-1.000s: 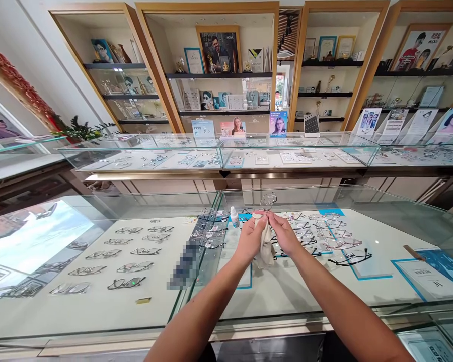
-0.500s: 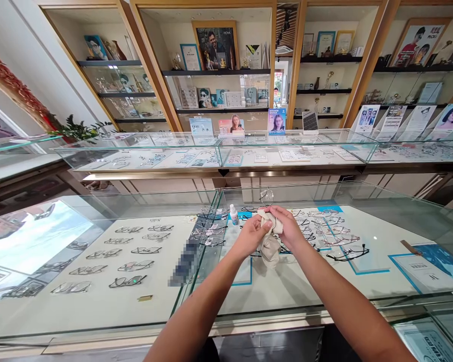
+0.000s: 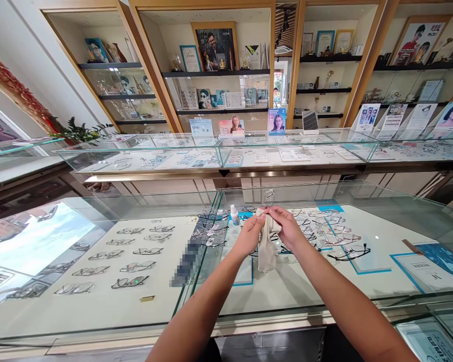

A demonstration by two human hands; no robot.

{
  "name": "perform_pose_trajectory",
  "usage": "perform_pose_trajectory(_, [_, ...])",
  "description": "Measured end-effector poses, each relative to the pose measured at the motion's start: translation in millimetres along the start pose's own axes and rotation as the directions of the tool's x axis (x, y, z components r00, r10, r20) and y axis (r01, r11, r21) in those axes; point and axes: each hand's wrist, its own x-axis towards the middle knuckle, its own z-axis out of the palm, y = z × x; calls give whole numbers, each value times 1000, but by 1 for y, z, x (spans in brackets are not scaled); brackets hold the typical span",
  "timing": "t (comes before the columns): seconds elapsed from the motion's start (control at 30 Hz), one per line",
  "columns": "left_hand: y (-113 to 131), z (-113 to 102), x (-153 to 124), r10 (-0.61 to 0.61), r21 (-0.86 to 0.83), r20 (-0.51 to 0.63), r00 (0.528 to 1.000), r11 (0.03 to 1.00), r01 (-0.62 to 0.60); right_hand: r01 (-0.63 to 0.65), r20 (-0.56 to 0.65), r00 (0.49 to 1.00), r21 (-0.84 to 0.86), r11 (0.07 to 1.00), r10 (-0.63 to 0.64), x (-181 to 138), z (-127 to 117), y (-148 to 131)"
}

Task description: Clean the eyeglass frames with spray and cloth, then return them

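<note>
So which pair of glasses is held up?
The glasses showing above the left hand and right hand, with beige cloth hanging below; the other pairs lie unheld.

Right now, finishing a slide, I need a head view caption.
Both hands hold a pale cloth and glasses above a glass display case.

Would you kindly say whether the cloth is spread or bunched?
Bunched: the beige cloth gathers between left hand and right hand, its tail hanging below.
</note>
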Motion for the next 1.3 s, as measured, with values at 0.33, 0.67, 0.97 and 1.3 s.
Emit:
perform_pose_trajectory(0.33, [8,-12,3,-42,-16,-159,986,999,40,95,71,993,-56,994,-91,3,-14,-17])
perform_pose_trajectory(0.67, [16,-17,5,-43,-161,-172,984,987,15,34,214,976,-280,959,28,1,-11,-8])
perform_pose_trajectory(0.97, [25,-26,4,-66,-253,34,997,965,72,-62,208,973,-193,979,102,-3,-9,-14])
perform_pose_trajectory(1.3, [25,-19,2,-7,-160,-84,996,987,-6,-69,299,945,-222,973,135,-7,-1,-7])
